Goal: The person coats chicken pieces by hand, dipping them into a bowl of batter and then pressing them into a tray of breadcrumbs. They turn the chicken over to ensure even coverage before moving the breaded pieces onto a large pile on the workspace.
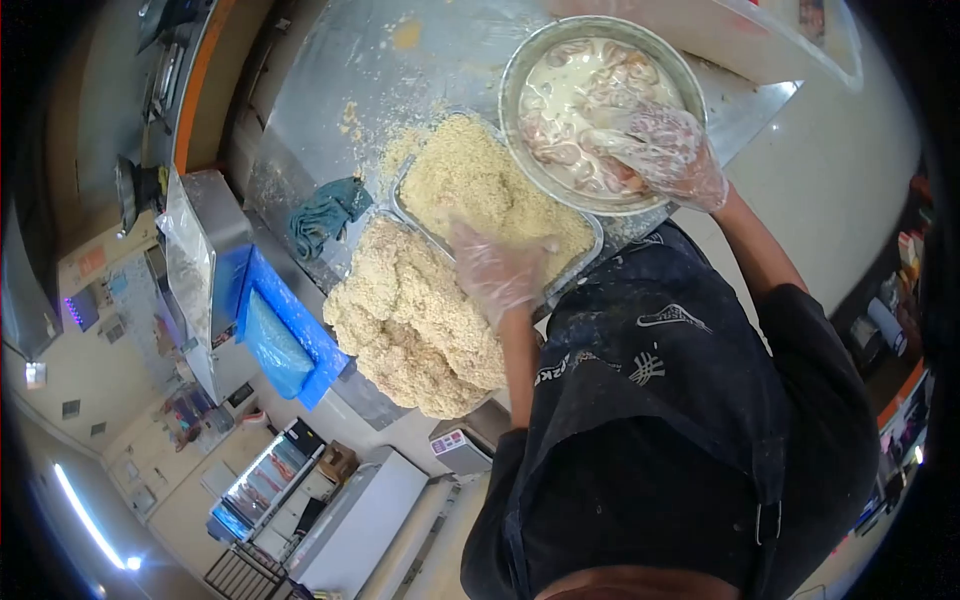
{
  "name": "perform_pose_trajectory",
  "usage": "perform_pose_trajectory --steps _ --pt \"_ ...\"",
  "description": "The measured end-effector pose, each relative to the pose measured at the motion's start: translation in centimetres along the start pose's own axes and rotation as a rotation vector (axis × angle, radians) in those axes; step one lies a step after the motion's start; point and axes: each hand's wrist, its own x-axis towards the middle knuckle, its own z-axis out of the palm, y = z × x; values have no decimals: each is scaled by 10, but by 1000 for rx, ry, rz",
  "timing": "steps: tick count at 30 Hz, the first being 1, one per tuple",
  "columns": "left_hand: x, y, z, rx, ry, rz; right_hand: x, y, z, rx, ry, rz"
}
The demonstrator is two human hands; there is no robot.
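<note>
My right hand (pixel 665 150), in a clear plastic glove smeared with white batter, reaches into a round metal bowl (pixel 512 150). Its fingers are stretched out over raw meat pieces (pixel 570 135) in milky liquid; their tips are partly hidden. My left hand (pixel 498 268), also gloved and blurred by motion, is over the near edge of a metal tray of pale crumbs (pixel 465 165). The thumb stands apart from its fingers, and I see nothing held. Beside that hand rises a large heap of crumb-coated pieces (pixel 410 310).
A teal cloth (pixel 325 215) lies on the metal table (pixel 320 100), left of the crumbs. A blue container (pixel 290 325) holding a blue bag stands further left. A translucent plastic bin (pixel 760 45) is behind the bowl. Spilled crumbs dot the tabletop.
</note>
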Motion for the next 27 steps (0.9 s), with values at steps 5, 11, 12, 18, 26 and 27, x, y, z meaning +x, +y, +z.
perform_pose_trajectory --steps 5,11,12,18,26,27 --pt "-1 -13 46 -748 82 -188 18 -12 -16 29 -1 -7" --pt "25 -28 -3 -666 492 31 3 -4 -15 0 3 -95" --pt "26 -24 -14 -604 460 32 2 -4 -16 8 11 -89" --pt "-16 4 -5 -124 -156 -93 -3 -2 -15 10 42 -77" --pt "-3 -13 -5 -642 -156 -306 -5 -1 -8 -98 80 -104" --pt "0 -14 -14 -723 -76 -332 -6 -3 -8 10 89 -40"
